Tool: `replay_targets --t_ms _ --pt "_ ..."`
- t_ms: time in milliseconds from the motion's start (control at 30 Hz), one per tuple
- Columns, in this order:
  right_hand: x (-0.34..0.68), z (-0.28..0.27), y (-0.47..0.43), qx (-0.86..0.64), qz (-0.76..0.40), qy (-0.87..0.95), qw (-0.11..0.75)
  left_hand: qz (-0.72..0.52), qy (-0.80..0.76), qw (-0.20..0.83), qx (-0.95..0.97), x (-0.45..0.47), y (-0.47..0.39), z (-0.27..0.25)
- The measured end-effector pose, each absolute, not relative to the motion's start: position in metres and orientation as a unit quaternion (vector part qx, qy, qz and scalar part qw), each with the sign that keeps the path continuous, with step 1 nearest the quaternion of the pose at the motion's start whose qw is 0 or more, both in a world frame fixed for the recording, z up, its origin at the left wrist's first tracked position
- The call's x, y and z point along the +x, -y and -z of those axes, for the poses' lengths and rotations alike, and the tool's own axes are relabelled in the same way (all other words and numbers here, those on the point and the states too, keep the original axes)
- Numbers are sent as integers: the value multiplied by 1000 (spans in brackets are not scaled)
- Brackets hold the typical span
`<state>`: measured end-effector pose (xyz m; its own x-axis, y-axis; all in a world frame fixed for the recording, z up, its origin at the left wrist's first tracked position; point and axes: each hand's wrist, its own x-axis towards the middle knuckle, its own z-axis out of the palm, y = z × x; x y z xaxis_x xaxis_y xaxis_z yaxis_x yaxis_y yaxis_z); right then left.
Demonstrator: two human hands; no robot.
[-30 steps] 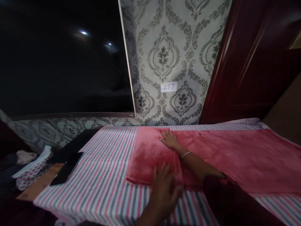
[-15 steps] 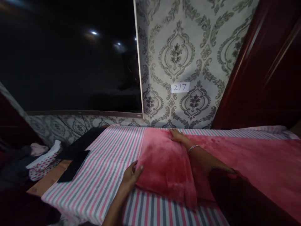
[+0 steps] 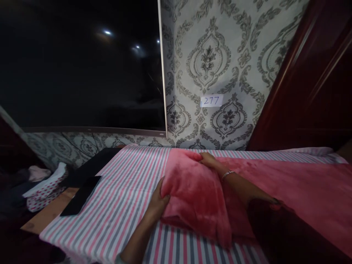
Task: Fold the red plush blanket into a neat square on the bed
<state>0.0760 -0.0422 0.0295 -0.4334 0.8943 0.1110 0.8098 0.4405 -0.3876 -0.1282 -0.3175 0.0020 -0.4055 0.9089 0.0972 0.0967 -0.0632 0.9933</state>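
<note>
One plush pink blanket (image 3: pixel 196 190), partly folded, rumples over flat striped cloth (image 3: pixel 121 198).

A home — television (image 3: pixel 82 73); patterned wallpaper (image 3: pixel 209 62)

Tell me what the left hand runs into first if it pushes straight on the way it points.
The left hand would meet the folded part of the red blanket first; it is touching that edge. Whether it would slide over or under is unclear.
</note>
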Motion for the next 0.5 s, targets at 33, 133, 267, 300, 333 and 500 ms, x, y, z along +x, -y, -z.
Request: replay_targets --t_ms 33,133,267,300,333,500 --pt "78 -34 48 -504 -135 838 158 -587 -604 321 433 -127 320 -9" --pt "83 -58 61 -479 -123 850 182 -580 -611 275 464 -126 332 -38" --pt "72 -111 70 -444 -114 862 216 -596 -602 216 486 -141 365 -84" --pt "63 -124 73 -434 -114 866 221 -593 -609 196 489 -151 375 -95" --pt "52 -135 75 -424 -116 870 223 -582 -621 177 494 -163 384 -105" --pt "-24 -139 102 -396 -137 887 195 -520 -707 112 467 -243 412 -103"
